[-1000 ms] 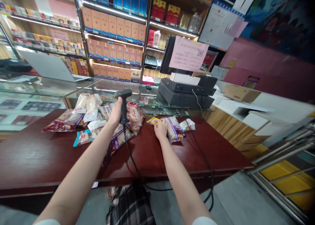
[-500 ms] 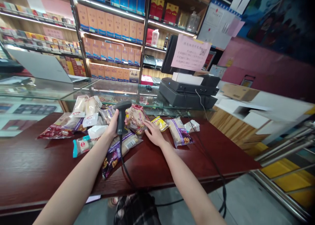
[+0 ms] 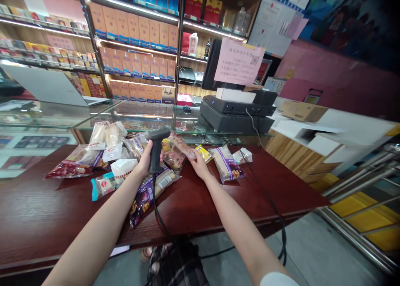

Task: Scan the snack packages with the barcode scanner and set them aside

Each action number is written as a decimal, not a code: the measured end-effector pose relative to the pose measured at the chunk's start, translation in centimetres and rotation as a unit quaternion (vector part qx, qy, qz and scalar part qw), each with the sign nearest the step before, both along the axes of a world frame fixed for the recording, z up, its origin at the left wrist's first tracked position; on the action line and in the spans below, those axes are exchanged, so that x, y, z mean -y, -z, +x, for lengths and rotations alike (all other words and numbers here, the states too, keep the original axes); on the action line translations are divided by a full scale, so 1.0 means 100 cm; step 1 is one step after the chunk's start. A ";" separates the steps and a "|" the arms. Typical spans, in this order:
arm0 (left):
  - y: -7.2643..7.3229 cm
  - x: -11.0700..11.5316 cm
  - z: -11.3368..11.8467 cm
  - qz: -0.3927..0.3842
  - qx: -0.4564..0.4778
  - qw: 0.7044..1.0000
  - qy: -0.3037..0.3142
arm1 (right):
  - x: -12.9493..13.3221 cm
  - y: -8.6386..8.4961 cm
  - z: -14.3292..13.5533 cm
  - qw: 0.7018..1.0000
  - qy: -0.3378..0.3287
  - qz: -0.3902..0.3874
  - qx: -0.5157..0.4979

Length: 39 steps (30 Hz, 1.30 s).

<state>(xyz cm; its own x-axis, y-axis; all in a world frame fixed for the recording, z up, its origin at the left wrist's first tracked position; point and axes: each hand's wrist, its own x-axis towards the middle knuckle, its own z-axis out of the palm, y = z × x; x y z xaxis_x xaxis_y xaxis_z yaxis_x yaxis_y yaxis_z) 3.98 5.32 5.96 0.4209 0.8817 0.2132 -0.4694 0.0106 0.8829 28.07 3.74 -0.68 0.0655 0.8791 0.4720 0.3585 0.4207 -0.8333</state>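
Note:
My left hand (image 3: 145, 159) is wrapped round the grip of a black barcode scanner (image 3: 156, 150), held upright with its head pointing right and its cord hanging down. My right hand (image 3: 198, 164) pinches the near right end of a clear and red food packet (image 3: 181, 146), which is tilted up on its edge. Beneath it lies another clear food packet (image 3: 174, 159). Below the scanner, a purple bread bag (image 3: 153, 194) with a barcode rests on the table. Just beyond my right hand is a small yellow packet (image 3: 203, 153).
Several bread packets (image 3: 108, 138) are heaped at the left of the dark red table (image 3: 62, 211). Another purple bag (image 3: 226, 164) and a small white packet (image 3: 243, 156) lie at right. Behind stand a glass counter (image 3: 143, 111), a monitor (image 3: 211, 69) and a black cash drawer (image 3: 234, 119).
My right hand has closed on the packet it was resting against and turned it up on edge. The scanner stays in my left hand, nearly unmoved.

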 end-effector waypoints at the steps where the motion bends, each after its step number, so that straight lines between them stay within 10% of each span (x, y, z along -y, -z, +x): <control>1: 0.001 -0.001 0.000 0.003 -0.005 1.000 -0.001 | -0.004 0.001 0.000 0.997 0.021 -0.015 -0.079; 6: -0.001 0.002 0.001 0.018 0.009 1.000 -0.009 | -0.014 -0.001 0.012 0.915 -0.042 -0.084 -0.393; 13: -0.003 0.008 0.005 -0.018 -0.005 1.000 0.022 | -0.007 -0.014 0.021 0.848 -0.126 -0.152 -0.491; 39: 0.007 0.003 0.007 -0.055 -0.084 0.987 0.129 | -0.004 -0.019 0.016 0.886 -0.108 -0.123 -0.435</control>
